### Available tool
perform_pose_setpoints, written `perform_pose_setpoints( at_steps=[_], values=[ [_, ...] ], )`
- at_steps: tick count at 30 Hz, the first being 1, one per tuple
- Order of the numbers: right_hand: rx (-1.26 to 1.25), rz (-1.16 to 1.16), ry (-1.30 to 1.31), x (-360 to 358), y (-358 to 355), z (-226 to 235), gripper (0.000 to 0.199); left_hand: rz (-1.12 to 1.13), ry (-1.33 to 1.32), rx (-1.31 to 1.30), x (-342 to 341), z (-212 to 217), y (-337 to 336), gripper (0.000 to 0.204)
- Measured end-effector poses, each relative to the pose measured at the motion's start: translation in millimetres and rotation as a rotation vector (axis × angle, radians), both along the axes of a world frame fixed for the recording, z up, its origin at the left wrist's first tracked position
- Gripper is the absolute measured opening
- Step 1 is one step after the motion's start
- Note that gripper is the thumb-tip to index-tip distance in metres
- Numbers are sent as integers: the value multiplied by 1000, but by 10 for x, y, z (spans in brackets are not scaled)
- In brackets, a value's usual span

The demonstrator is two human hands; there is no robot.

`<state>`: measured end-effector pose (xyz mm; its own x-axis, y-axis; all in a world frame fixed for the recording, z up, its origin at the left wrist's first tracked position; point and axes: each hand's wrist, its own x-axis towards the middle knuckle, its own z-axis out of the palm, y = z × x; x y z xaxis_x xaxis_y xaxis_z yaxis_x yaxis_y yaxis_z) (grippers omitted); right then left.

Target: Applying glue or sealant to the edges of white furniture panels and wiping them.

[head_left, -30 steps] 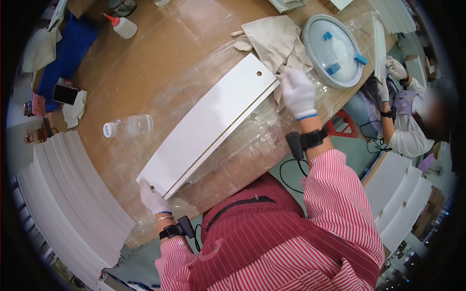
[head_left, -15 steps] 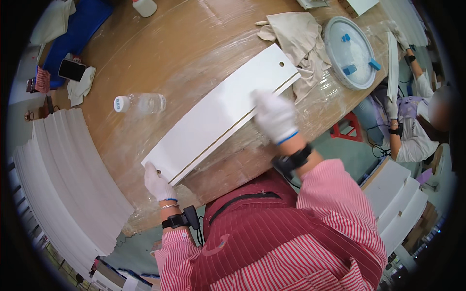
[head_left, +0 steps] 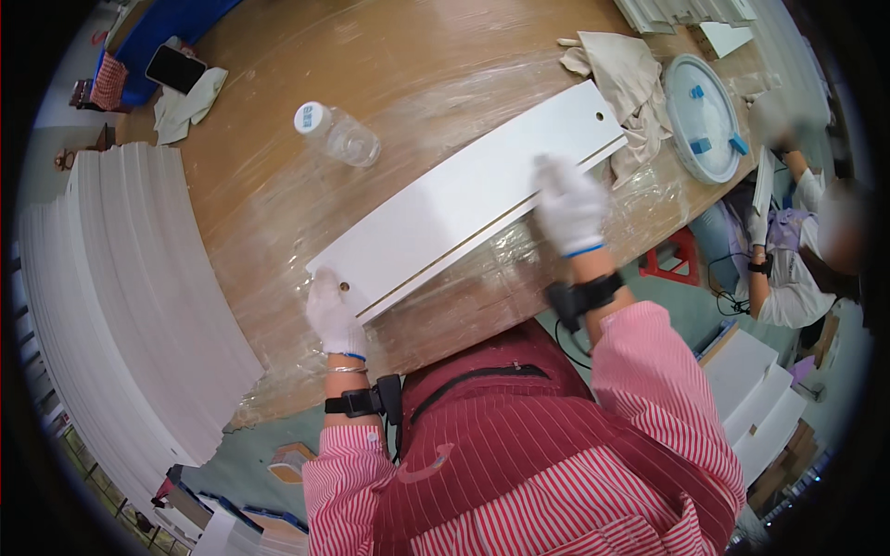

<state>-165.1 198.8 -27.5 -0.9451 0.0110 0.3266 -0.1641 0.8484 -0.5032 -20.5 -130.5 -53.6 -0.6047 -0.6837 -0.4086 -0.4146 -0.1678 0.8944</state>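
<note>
A long white board (head_left: 464, 199) with a groove along its near edge and a round hole near each end lies slantwise on the table. At its left end, my left hand (head_left: 332, 310), in a white glove, grips the corner beside the hole. My right hand (head_left: 572, 206), also gloved and slightly blurred, is closed over the board's near edge, right of the middle. Whatever may be in its fingers is hidden. Beyond the board a clear bottle (head_left: 350, 141) with a white cap stands tilted in view. A beige cloth (head_left: 623, 79) touches the board's far right end.
Tall stacked white panels (head_left: 139, 296) fill the left side. A round white tub (head_left: 681, 120) with blue pieces sits at the right table edge. A phone (head_left: 176, 69) rests at the far left. A co-worker (head_left: 788, 269) handles a white strip at the right, near a red stool (head_left: 674, 259).
The view has shifted, so the table's things sit elsewhere in the picture. My right hand remains over the near edge of the board, and my left hand still has its left end.
</note>
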Motion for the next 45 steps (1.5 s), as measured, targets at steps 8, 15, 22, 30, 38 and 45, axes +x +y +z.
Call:
perform_pose_setpoints(
  at_steps=[8,15,22,30,38,45],
  values=[
    [-14,678,-224,1251,-1906,188,10,-34,-54,243,-36,117,-24,38],
    [6,533,-172,970,-1252,158,9,28,15,121,-54,120,70,33],
    [72,4,93,45,277,-75,15,15,42,129,0,129,36,37],
    [-58,-465,-1,-629,1963,-118,20,24,-29,-78,123,196,-26,44],
    [-58,-408,127,-351,2692,30,28,-307,-625,-1002,-169,581,700,72],
    [225,-363,40,-421,3034,139,57,-1191,-457,-1346,-1420,788,2187,104]
  ],
)
